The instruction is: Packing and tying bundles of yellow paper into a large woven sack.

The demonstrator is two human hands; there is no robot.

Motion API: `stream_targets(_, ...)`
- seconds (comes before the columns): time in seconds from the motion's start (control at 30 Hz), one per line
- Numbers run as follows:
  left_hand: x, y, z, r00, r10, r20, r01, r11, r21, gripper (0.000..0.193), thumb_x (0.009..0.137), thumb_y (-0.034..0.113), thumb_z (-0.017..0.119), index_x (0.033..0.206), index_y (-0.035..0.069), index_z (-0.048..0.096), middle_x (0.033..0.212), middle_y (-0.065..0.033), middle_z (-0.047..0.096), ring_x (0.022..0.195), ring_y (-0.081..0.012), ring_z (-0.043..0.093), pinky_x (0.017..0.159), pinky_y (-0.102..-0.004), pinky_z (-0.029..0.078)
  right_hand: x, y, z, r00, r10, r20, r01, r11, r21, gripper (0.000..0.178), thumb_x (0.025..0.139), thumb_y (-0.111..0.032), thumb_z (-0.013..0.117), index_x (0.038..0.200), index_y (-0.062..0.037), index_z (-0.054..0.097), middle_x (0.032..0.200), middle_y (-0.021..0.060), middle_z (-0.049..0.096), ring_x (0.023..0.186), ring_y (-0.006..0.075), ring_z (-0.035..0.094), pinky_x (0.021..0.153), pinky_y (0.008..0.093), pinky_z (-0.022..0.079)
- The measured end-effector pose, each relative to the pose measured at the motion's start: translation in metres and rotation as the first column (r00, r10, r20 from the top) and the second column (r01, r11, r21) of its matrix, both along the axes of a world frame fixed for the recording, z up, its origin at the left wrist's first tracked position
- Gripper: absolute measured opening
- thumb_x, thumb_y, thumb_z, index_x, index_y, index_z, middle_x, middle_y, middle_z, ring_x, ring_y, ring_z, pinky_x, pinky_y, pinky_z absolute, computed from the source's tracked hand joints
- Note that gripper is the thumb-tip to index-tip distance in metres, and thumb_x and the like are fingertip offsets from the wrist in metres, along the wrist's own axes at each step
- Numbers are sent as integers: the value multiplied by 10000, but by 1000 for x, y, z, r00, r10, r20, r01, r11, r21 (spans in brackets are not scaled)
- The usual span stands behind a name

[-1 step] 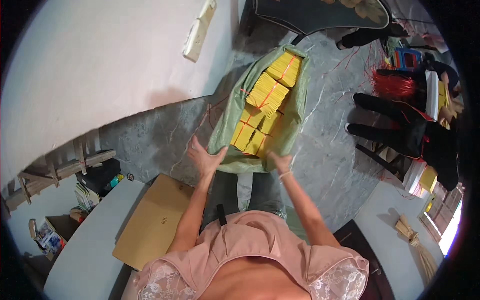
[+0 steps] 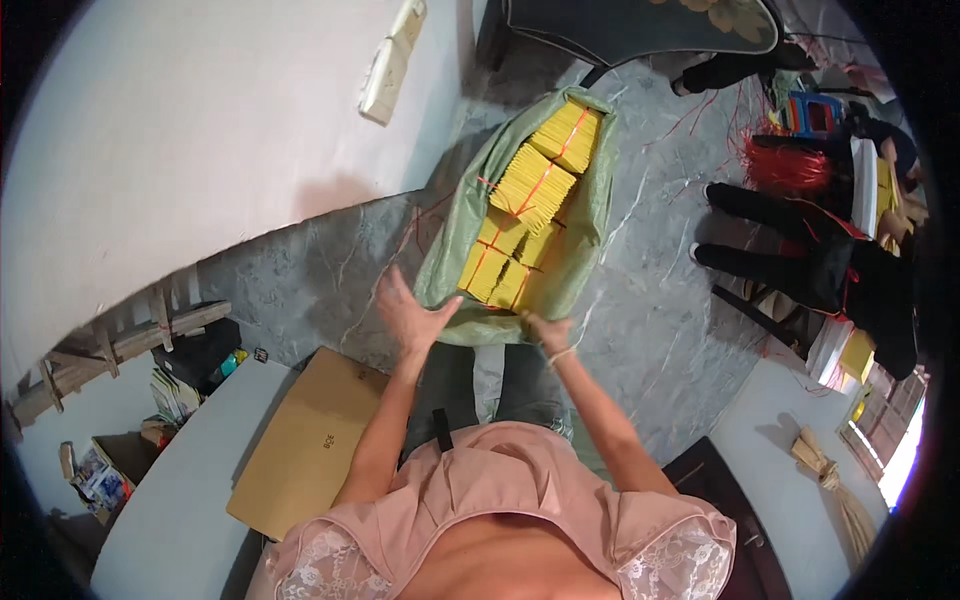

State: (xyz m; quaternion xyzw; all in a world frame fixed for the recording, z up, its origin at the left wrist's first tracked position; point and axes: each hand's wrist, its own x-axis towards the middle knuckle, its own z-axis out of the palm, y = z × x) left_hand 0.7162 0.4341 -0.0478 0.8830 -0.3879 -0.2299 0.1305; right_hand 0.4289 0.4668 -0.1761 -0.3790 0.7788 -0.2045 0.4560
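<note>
A green woven sack [image 2: 470, 205] stands on the floor in front of me with its mouth wide. Inside are several bundles of yellow paper-like sheets [image 2: 534, 188], each tied with thin red string. My left hand [image 2: 410, 315] is at the near left corner of the sack's mouth, fingers spread outside it and the thumb at the rim. At the near right of the rim, my right hand [image 2: 550, 335] is closed on the sack's edge, its fingertips partly hidden. The lowest bundles sit deep between the sack's sides.
A brown cardboard box [image 2: 310, 440] lies at lower left beside a pale table [image 2: 190, 500]. A dark-topped table [image 2: 640, 25] stands at the far end. On the right, people in dark clothes [image 2: 800, 240] work near a heap of red string [image 2: 790, 165]. A white wall [image 2: 220, 120] runs along the left.
My right hand has slid a little to the left along the near rim. The left hand's fingers have shifted slightly. The sack and bundles stay in place.
</note>
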Motion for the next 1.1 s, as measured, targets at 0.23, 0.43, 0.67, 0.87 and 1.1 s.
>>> stream_targets(0.23,32,56,-133,618,556,-556,-175,787,592,448,682,211,569,1047,-45,523,968,-260,558,940,-383,539,813,-404,425,53,11,-2,918,-390,73,316,831,458,286,694,-202,633,869,8,553,804,158,573,731,262,568,512,403,472)
stream_targets(0.43,-11,23,-136,645,501,-578,-66,789,610,405,742,160,420,1054,-84,503,1048,-208,545,967,-298,534,745,-377,449,-37,57,10,972,-84,-218,169,899,405,339,709,-183,516,921,81,541,865,307,557,875,425,543,725,435,421)
stream_targets(0.67,2,78,-197,644,528,-554,-126,787,603,415,691,150,452,1023,-90,516,979,-216,568,900,-312,556,703,-385,442,2,15,61,970,-92,-224,184,882,434,329,709,-172,500,912,82,548,834,309,562,864,426,551,715,425,435)
stream_targets(0.87,-5,46,-135,596,572,-563,-260,801,539,446,710,187,420,1061,-78,495,941,-200,562,852,-297,552,685,-384,438,3,23,67,964,-7,-265,108,923,370,329,714,-175,501,920,78,540,866,306,557,875,430,537,738,433,428)
stream_targets(1.1,-10,30,-117,193,721,-666,-287,690,664,423,747,333,553,1042,30,534,1029,-131,535,937,-243,518,783,-364,435,18,21,49,963,-184,-197,233,935,267,485,694,-330,642,889,104,552,803,220,602,770,273,598,664,363,449)
